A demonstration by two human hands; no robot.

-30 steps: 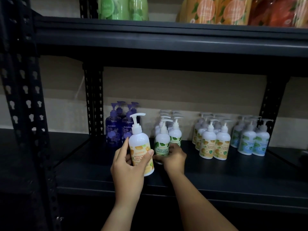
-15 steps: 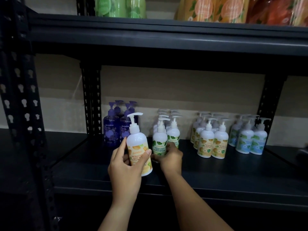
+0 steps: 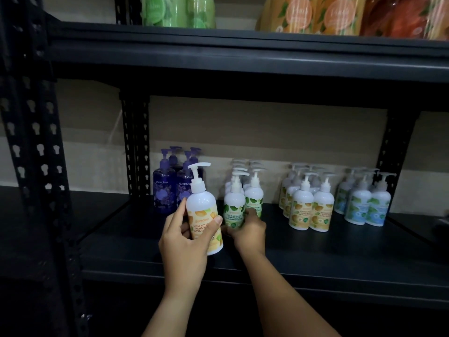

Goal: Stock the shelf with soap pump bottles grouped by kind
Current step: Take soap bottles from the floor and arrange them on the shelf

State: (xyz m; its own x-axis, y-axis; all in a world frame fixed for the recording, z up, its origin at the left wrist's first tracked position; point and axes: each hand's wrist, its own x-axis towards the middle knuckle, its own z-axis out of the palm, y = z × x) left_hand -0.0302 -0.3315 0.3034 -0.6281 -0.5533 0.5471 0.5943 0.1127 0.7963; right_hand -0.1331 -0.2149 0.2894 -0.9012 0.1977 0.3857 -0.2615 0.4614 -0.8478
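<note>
The left hand (image 3: 181, 242) is gripping a white pump bottle with an orange label (image 3: 205, 215), thumb across the front of the label and fingers curling round its left side and back. The bottle is standing nearly upright in the grasp, its long axis vertical with a slight lean, the pump spout pointing right, and it is hanging in front of the purple bottles (image 3: 170, 188) at the left end of the row rather than resting on the shelf (image 3: 315, 249).

Just beside it, the right hand (image 3: 250, 233) is reaching in to the green-label bottles (image 3: 243, 203), its fingers curling against the base of the front pair; whether it is truly clasping one or only nudging it cannot be told from here.

The matching orange-label group (image 3: 308, 207) is standing to the right, beyond the green cluster and the right hand, with the blue-label bottles (image 3: 364, 203) farther right again. So the held bottle probably has to travel rightward across the right forearm's line, and the right hand is the nearer of the two to that group. A pass between hands, or a reach over, looks likely.
</note>
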